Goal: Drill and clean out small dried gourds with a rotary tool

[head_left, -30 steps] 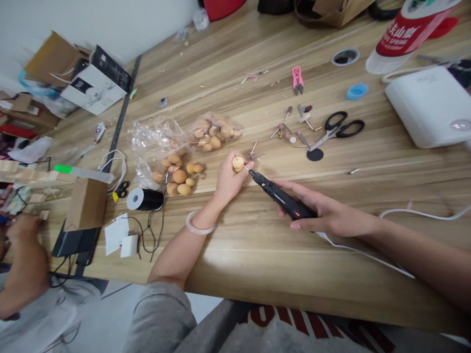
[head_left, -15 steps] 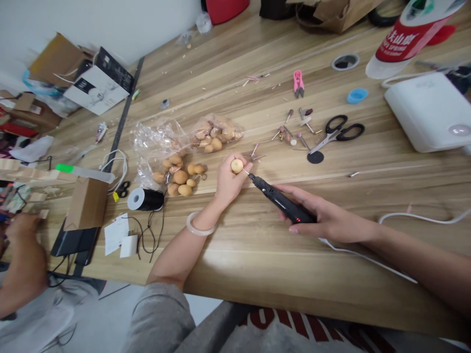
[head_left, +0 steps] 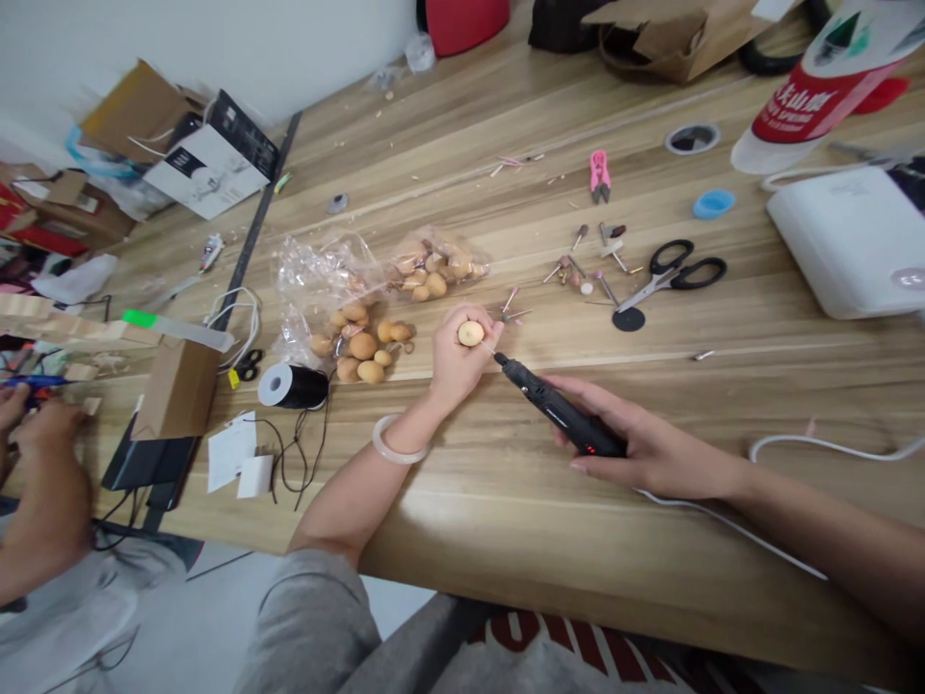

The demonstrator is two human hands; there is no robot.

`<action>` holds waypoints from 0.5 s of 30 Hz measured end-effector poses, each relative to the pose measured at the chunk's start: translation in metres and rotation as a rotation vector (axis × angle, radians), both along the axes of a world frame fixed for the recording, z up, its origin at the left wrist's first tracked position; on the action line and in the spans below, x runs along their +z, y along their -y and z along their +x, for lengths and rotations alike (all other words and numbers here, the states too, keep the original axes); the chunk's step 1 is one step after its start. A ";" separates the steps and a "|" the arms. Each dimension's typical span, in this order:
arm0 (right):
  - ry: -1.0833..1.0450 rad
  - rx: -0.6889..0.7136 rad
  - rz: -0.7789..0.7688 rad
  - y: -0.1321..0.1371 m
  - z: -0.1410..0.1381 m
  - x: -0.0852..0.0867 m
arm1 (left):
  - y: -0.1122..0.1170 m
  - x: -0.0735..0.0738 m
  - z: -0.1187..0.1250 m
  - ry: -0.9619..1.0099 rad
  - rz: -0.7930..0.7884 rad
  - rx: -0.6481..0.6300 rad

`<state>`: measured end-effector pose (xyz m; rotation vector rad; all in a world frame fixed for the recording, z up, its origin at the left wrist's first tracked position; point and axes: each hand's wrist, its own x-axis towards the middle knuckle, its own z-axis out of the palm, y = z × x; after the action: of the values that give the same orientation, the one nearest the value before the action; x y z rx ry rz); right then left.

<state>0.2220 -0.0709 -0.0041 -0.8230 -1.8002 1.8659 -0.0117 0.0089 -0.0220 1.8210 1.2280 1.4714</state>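
My left hand point(head_left: 462, 359) is closed around a small gourd point(head_left: 470, 333), whose pale round end shows between the fingers. In my right hand point(head_left: 636, 443) is a black rotary tool point(head_left: 560, 408) with red lights and a white cable. The tool's thin bit points at the gourd and reaches its edge; I cannot tell whether it touches. Just beyond my left hand lie a few loose grinding bits point(head_left: 512, 306). Several tan gourds point(head_left: 363, 346) lie left of it, some in clear plastic bags point(head_left: 325, 270).
Scissors point(head_left: 672, 275), several rotary bits point(head_left: 578, 270) and pink pliers point(head_left: 599, 176) lie beyond my right hand. A white box-shaped device point(head_left: 849, 241) and a bottle point(head_left: 795, 106) stand right. A black thread spool point(head_left: 293, 386) lies left, with another person's hands point(head_left: 47, 424) farther off.
The whole view has shifted slightly, so the table things appear a little to the right. Both hands keep their grips, and the tool's bit stays at the gourd.
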 end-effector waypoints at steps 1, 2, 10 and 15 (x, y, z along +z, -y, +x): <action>0.002 -0.001 0.000 0.000 0.000 0.000 | 0.000 0.000 0.000 0.005 -0.006 -0.004; 0.005 -0.003 -0.001 0.000 0.000 0.000 | 0.000 -0.001 0.000 0.008 -0.011 -0.008; 0.001 -0.006 0.001 0.001 0.001 0.000 | 0.001 -0.001 0.000 0.019 -0.066 -0.018; -0.004 0.006 0.011 0.000 0.001 0.000 | 0.002 -0.002 0.000 0.015 -0.089 -0.025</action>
<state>0.2232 -0.0710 -0.0045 -0.8107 -1.8103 1.8588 -0.0115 0.0073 -0.0237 1.7573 1.2388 1.3917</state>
